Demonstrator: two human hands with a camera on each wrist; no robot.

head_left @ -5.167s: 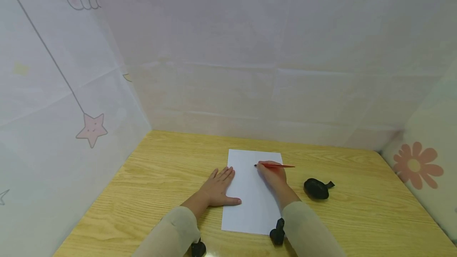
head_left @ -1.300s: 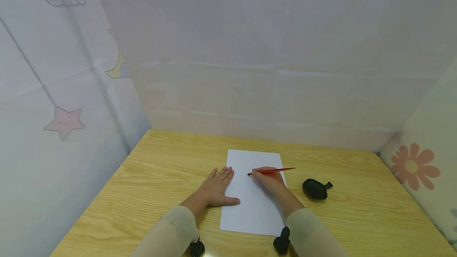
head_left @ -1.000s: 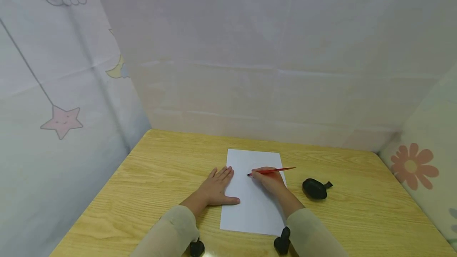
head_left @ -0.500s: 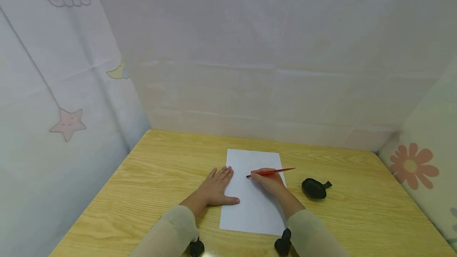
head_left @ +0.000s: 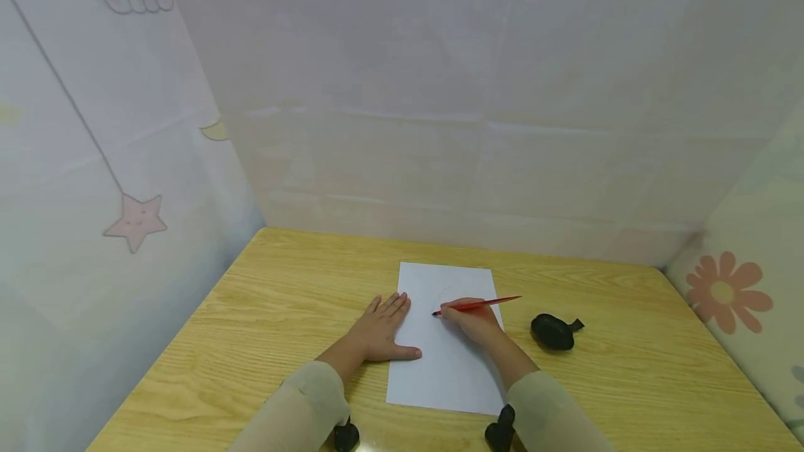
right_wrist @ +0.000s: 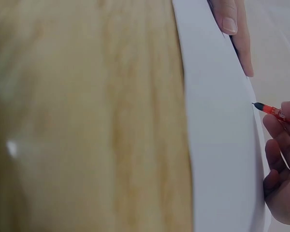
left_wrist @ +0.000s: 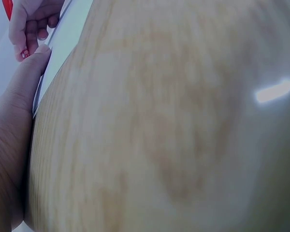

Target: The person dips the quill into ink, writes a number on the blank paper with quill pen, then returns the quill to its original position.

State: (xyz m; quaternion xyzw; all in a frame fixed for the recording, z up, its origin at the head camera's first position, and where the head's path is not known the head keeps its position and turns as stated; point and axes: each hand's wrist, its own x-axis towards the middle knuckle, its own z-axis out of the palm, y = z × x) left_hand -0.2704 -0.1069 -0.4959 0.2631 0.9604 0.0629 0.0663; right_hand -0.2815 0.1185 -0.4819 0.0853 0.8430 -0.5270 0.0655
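Observation:
A slim red pencil (head_left: 484,304) with a dark tip is pinched in my right hand (head_left: 474,319), over the right half of a white sheet of paper (head_left: 440,375). In the right wrist view the pencil's dark tip (right_wrist: 259,106) meets or nearly meets the paper. A faint curved line shows on the sheet just above this hand. My left hand (head_left: 380,333) lies flat with spread fingers across the sheet's left edge, its thumb reaching onto the paper. From the left wrist view, the thumb (left_wrist: 26,79) rests along the paper's edge.
A rounded black object with a short tab (head_left: 554,332) lies on the wooden table (head_left: 301,277), right of the paper. Small black pieces hang by both sleeve cuffs. Pale printed cloth (head_left: 402,159) walls in the table at the back and sides.
Over the last second the pencil tip has crept slightly down and left with my right hand, and more of a faint curve shows. My left hand has stayed put.

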